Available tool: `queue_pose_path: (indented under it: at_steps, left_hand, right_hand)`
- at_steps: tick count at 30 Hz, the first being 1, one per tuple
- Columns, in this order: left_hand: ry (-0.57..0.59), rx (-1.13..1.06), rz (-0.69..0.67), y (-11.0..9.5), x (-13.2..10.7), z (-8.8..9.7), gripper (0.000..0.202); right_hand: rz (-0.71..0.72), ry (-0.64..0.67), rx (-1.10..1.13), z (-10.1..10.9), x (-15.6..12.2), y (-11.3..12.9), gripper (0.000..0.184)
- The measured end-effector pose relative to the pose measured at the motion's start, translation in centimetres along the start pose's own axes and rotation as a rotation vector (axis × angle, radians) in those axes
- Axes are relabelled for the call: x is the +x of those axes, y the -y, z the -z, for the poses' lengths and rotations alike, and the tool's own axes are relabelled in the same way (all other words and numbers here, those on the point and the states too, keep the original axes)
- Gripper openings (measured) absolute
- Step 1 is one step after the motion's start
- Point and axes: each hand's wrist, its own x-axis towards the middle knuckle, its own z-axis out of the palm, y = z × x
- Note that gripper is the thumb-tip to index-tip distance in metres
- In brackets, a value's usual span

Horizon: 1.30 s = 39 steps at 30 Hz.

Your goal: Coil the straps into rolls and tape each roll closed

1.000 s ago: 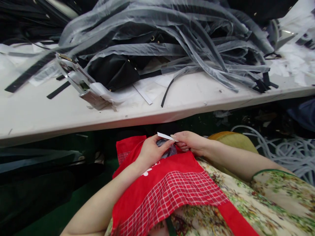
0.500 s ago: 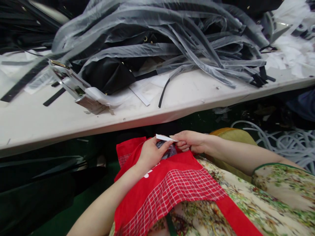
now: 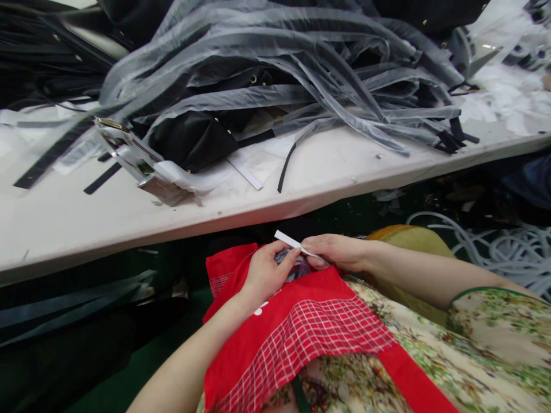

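Above my lap, both hands hold a narrow white strip (image 3: 287, 238), perhaps tape or paper. My left hand (image 3: 267, 268) is closed, its thumb pressing on the strip near the middle. Just to the right, my right hand (image 3: 338, 250) is closed on the strip's other part, with its tail slanting down under the fingers. Below the strip a dark, shiny crumpled bundle (image 3: 297, 271) shows in the pocket of the red apron (image 3: 275, 321); what it is I cannot make out.
Ahead runs a white table (image 3: 241, 209) with black bags (image 3: 189, 140) and plastic-wrapped straps (image 3: 241, 94) heaped on it. A metal tape dispenser (image 3: 161, 186) stands near the front edge. At right, a tangle of white cord (image 3: 516, 255) lies below the table.
The white strip tilts more steeply, and its lower tail now shows beneath my right hand. My right fingers have shifted along it. The left hand stays nearly in place.
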Motion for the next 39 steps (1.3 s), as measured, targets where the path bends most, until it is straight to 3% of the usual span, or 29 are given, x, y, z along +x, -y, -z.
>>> queue_pose_path:
  at_steps: [4, 13, 31, 39]
  left_hand:
    - [0.004, -0.068, -0.017, -0.1, 0.0, -0.1, 0.022]
    - [-0.031, -0.19, 0.091, -0.3, 0.0, 0.1, 0.028]
    - [-0.009, -0.134, 0.13, -0.5, 0.1, 0.1, 0.032]
    - [-0.015, -0.124, 0.085, -0.2, 0.1, 0.0, 0.03]
  right_hand:
    - [0.042, 0.017, -0.152, 0.3, -0.6, 0.2, 0.039]
    - [0.015, -0.119, 0.102, -0.7, 1.0, -1.2, 0.041]
    - [-0.084, -0.033, 0.154, -0.4, 1.1, -0.1, 0.038]
    - [0.065, -0.095, 0.011, -0.6, 1.5, -1.0, 0.046]
